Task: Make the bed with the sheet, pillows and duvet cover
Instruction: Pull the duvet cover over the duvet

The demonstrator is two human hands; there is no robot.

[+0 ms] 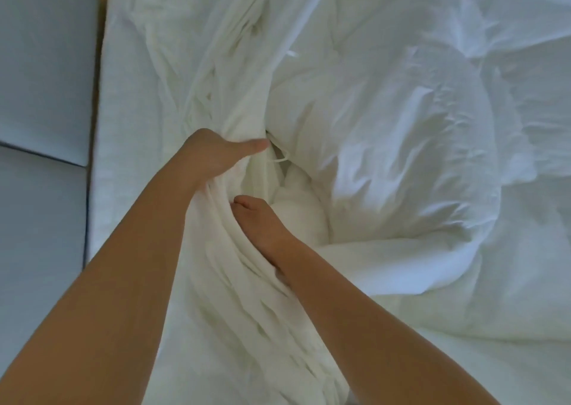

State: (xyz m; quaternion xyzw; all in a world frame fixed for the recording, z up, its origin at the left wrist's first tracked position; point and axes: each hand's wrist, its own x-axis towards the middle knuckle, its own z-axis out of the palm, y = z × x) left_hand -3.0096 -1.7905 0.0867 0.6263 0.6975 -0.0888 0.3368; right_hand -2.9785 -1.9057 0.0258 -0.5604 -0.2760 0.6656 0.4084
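Fingers of left hand (213, 155) buried in duvet cover (234, 284) folds, right hand (264, 230) fingertips hidden

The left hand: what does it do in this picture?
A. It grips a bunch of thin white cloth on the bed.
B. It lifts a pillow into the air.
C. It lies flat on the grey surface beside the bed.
A: the left hand is closed round the bunched thin white cloth, its fingers hidden in the folds and only the thumb showing.
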